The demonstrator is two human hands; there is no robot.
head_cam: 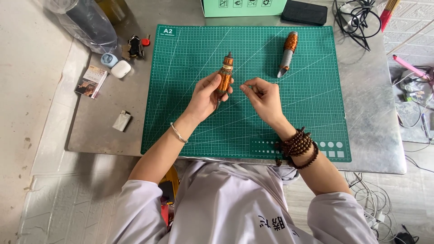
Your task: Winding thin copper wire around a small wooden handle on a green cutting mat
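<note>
My left hand point(204, 96) is shut on a small copper-orange wrapped spindle point(224, 76), held upright above the green cutting mat point(190, 122). My right hand point(262, 96) sits just right of it, thumb and forefinger pinched together as if on a fine thread running toward the spindle; the thread itself is too thin to make out. A second piece, a grey tube with a copper-wrapped top point(287, 54), lies on the mat beyond my right hand. A thin bangle circles my left wrist, and dark wooden beads point(299, 147) wrap the right one.
A mint-green box point(244, 7) and a black case point(304, 12) stand at the mat's far edge. Tangled black cables point(357, 18) lie at the back right. At the left are a plastic bag point(86, 20), keys point(134, 46), a white earbud case point(120, 69), a small packet point(91, 82) and a lighter point(122, 120).
</note>
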